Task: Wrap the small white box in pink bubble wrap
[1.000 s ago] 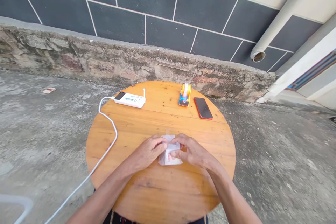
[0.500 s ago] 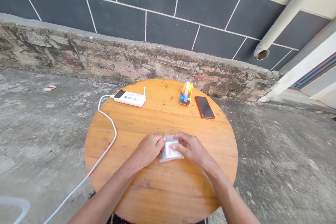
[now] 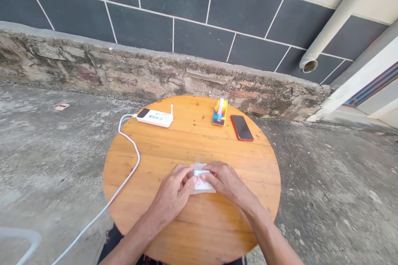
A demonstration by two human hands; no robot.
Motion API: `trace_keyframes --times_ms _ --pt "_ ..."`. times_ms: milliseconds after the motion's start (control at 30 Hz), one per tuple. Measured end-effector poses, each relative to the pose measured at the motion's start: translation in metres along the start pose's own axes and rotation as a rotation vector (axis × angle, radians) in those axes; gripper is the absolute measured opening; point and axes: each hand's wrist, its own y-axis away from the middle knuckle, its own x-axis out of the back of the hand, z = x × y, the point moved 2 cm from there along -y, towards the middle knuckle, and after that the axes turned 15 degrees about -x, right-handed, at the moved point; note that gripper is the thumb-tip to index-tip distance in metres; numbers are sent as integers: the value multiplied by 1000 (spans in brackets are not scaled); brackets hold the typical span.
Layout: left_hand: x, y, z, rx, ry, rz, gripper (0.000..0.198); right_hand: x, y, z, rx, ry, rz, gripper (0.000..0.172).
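Note:
A small white packet (image 3: 204, 189) with pink print, wrapped in translucent plastic, lies on the round wooden table (image 3: 199, 223) between my hands. From its far edge a short strip of clear tape (image 3: 198, 159) sticks out. My left hand (image 3: 174, 188) closes on the packet's left side, thumb on top and fingers curled at the far left corner. On the right side, my right hand (image 3: 227, 183) grips it with the thumb on top and fingers at the far edge. Both hands cover part of the packet.
Toward the back stand a yellow and blue tape dispenser (image 3: 220, 112) and, right of it, a red-edged phone (image 3: 242, 128). A white device (image 3: 154, 117) with a dark panel lies back left. Its white cable (image 3: 138, 155) runs off the table's left edge. Behind is a stone-based wall (image 3: 155, 74).
My left thumb has moved right, onto the top of the packet, and the left hand has turned inward. My right hand stays on the right side. The camera view has shifted slightly.

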Motion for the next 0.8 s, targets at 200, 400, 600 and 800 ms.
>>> trace_keyframes --times_ms 200,400,600,800 --pt "-7 13 2 -17 -102 55 30 -6 8 -3 -24 -16 17 22" --pt "-10 18 7 -232 -226 62 38 -10 7 -2 -52 -32 33 24" --pt "-12 15 3 -250 -187 79 35 -26 13 5 -166 -61 196 41" --pt "-12 14 2 -217 -125 97 34 -28 17 6 -144 -118 217 35"
